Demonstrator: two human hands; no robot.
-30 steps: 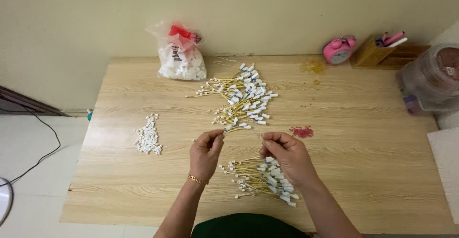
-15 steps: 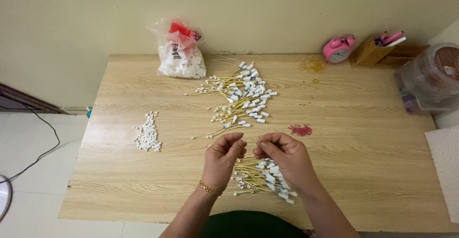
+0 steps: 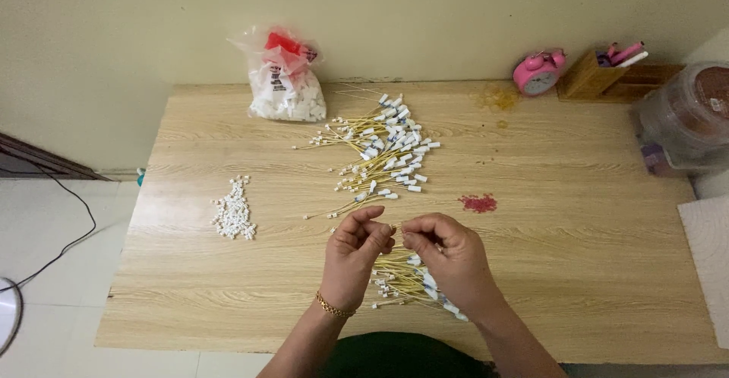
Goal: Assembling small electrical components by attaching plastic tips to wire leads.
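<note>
Between both grips, fingertips pinched together over the tabletop point(image 3: 577, 218).
Left hand point(image 3: 353, 256) and right hand point(image 3: 448, 260) pinch something too small to tell; the near stick pile point(image 3: 402, 283) lies just beneath.

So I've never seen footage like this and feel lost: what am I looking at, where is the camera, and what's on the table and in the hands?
The camera sits on a person's head and looks down, so the two bare hands are that person's own. The left hand, with a gold bracelet, and the right hand meet, fingers pinched together on something too small to make out. Under them lies a small pile of thin yellow sticks with white tips. A bigger pile lies further up the wooden table, with a heap of small white pieces to the left, a plastic bag of white pieces and a pink alarm clock.
</note>
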